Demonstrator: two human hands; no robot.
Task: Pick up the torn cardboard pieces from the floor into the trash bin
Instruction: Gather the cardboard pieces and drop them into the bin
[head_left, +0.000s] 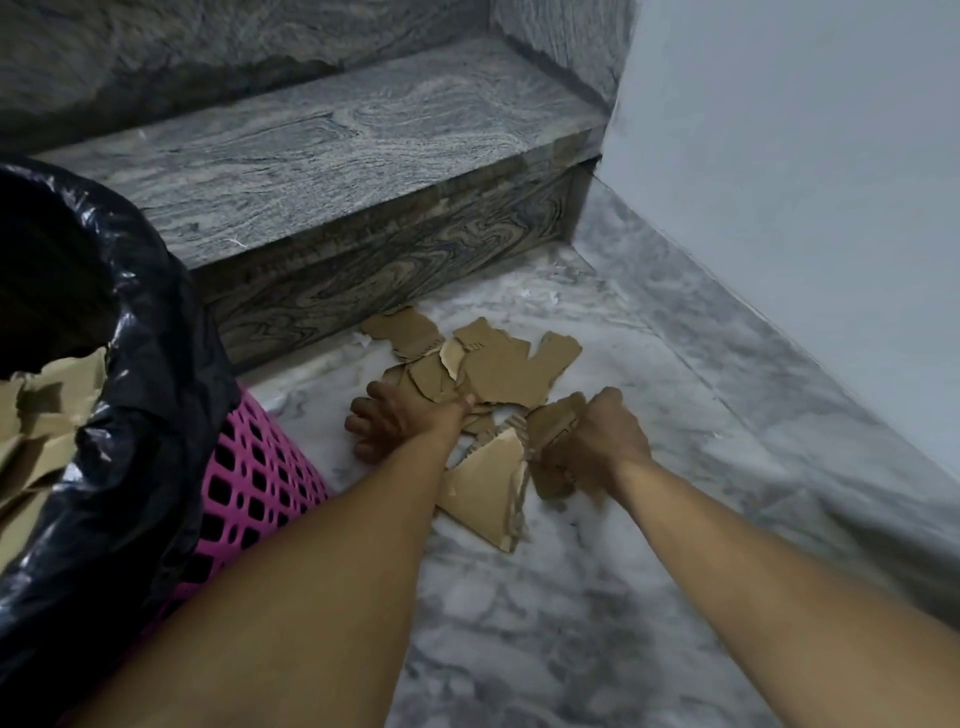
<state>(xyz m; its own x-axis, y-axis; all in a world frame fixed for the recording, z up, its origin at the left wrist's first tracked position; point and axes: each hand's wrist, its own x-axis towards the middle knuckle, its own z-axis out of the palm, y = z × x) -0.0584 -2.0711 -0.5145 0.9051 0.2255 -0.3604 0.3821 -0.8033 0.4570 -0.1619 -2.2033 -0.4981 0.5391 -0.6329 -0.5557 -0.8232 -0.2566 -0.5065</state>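
Both my arms reach forward from the bottom of the frame toward the pile of torn cardboard pieces lying on the grey marble floor, centre of frame, just in front of the stone step.

My left hand is at the left edge of the pile. Fingers are spread and bent downward, with the fingertips at the floor. The thumb side touches the near edge of the scraps. I cannot tell whether it has hold of any piece.

My right hand is at the lower right of the pile, knuckles up, fingers curled around a brown cardboard scrap whose corrugated edge shows left of the fingers. The outline is blurred here.

A larger triangular piece lies flat between my two forearms, nearest the camera, its torn right edge showing the fluting.

The remaining pieces overlap one another further up the frame, the farthest touching or just beside the base of the step.

The trash bin, pink with a perforated wall, stands at left of frame, well to the left of the pile. A black liner bag is draped over its rim. Cardboard is already visible inside it, at the far left edge.

A pale wall fills the upper right.
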